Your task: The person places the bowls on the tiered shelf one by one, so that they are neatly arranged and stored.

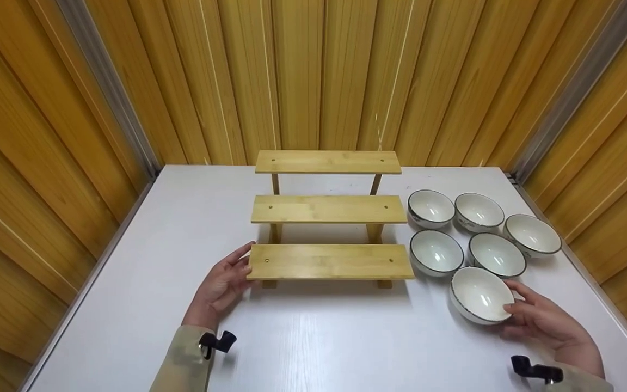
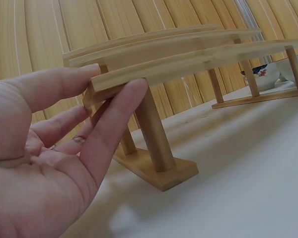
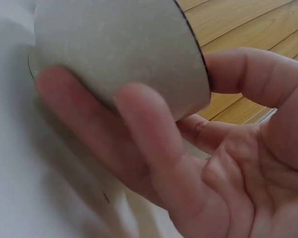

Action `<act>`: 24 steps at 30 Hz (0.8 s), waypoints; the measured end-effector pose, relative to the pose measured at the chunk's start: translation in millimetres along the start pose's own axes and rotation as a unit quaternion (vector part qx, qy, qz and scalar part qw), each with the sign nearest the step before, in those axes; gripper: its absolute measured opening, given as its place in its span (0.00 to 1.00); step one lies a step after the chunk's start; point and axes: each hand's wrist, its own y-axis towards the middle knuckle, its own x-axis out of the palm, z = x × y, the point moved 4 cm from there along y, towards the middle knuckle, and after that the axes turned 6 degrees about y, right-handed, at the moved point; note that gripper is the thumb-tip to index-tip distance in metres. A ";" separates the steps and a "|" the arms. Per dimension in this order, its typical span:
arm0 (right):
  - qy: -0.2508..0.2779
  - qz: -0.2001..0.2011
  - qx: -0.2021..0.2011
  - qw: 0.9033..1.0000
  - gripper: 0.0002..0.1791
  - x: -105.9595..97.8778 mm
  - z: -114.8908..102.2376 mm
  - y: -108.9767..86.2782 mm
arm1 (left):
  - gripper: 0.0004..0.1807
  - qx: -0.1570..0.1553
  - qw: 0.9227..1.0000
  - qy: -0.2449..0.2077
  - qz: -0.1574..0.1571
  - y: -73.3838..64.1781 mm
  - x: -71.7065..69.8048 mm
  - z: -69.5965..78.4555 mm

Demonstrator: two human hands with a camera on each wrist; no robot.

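Observation:
A three-tier wooden display stand stands on the white table. My left hand holds the left end of its lowest shelf; in the left wrist view, fingers touch the shelf's end and underside beside a round leg. On the right, my right hand grips a white bowl with a dark rim, the thumb over the rim. In the right wrist view, fingers support the bowl's outer side from below. Whether its base touches the table is hidden.
Several similar bowls are grouped right of the stand, just behind the held one; the rightmost bowl is near the table's right edge. Wood-patterned walls enclose the white table at the back and sides.

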 end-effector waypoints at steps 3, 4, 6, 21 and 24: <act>0.003 0.008 0.000 1.000 0.32 -0.9 0.0 0.7 | 0.37 0.003 1.000 0.003 -0.006 -0.1 -1.3 -1.3; 0.004 0.008 0.000 1.000 0.33 -1.4 0.1 0.5 | 0.37 0.004 1.000 0.003 -0.008 0.0 -1.5 -1.8; 0.006 0.009 0.000 1.000 0.33 -1.9 0.4 -0.3 | 0.37 0.006 1.000 0.006 -0.014 0.1 -1.5 -2.4; 0.055 -0.039 -0.058 0.996 0.35 3.7 -16.0 -11.6 | 0.36 0.020 1.000 0.010 -0.019 2.7 -2.1 -4.8; 0.087 -0.071 -0.071 0.991 0.37 10.3 -22.9 -11.7 | 0.36 0.020 1.000 0.007 -0.020 2.3 -2.2 -5.1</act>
